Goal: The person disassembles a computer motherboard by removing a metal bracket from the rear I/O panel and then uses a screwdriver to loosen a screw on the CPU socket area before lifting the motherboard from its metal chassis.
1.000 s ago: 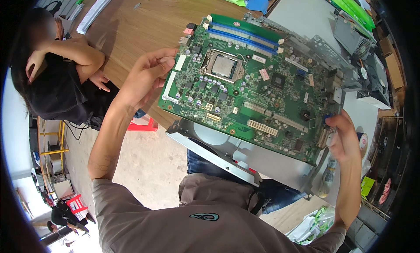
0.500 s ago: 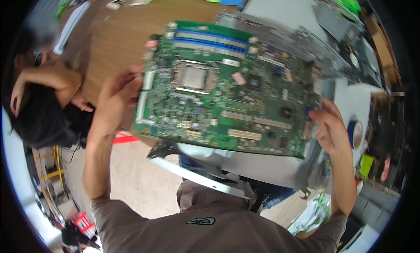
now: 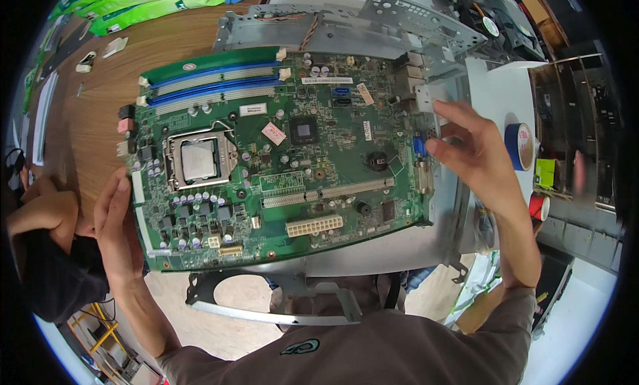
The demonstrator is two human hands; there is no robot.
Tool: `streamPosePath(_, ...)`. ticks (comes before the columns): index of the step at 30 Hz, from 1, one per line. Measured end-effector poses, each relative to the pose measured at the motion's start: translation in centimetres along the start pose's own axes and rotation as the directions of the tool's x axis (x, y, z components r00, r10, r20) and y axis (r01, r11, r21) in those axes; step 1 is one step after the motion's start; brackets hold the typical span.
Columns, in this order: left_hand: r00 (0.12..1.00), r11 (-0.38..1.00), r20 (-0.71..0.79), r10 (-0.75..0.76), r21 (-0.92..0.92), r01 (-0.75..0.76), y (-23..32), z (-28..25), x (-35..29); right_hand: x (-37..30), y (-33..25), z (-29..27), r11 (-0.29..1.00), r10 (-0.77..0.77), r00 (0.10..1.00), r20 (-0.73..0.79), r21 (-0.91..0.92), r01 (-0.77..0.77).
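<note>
A green motherboard (image 3: 346, 152) is held face up, slightly tilted, between my two hands above a grey metal computer chassis (image 3: 373, 252). A square silver processor (image 3: 199, 160) sits in its socket, and blue memory slots (image 3: 213, 88) run along the far side. My left hand (image 3: 118, 228) grips the board's left edge, the fingers partly hidden under it. At the opposite edge, the thumb and forefinger of my right hand (image 3: 471, 148) close around the metal ports, next to the blue connector (image 3: 419, 146).
A brown wooden table (image 3: 86, 112) spreads at the left, with green packets (image 3: 156, 8) at its far side. Another person's arm (image 3: 50, 215) rests at the left. A blue roll of tape (image 3: 519, 147) stands at the right. Far right is a dark fan assembly (image 3: 509, 25).
The motherboard has shifted left and slightly nearer in the view, uncovering more of the chassis at its far side. Both hands have kept hold of its edges.
</note>
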State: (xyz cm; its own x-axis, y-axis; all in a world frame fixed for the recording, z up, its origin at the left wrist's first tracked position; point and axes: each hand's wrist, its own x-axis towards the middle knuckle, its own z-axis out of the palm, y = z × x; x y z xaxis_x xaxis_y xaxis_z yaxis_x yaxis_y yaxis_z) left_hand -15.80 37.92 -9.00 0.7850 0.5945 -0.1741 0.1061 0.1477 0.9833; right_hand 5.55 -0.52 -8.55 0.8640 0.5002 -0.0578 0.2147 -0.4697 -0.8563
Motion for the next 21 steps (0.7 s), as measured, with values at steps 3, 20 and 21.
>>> streamPosePath(3, 0.998, 0.993, 0.017, 0.061, 0.100, -0.063, -0.3, 0.4, 0.0, 0.3, -0.1, -0.2, 0.991, 0.128, 0.989, 0.074, 0.016, -0.130)
streamPosePath(20, 0.921, 0.971, -0.347, 0.177, 0.215, -0.106, -1.3, 3.3, -0.6, 0.2, -0.5, 1.1, 0.955, 0.296, 0.947, -0.129, 0.064, -0.290)
streamPosePath(21, 0.920, 0.972, -0.349, 0.176, 0.207, -0.107, -1.7, 3.1, -0.8, 0.1, -0.5, 0.9, 0.953, 0.303, 0.944, -0.127, 0.038, -0.301)
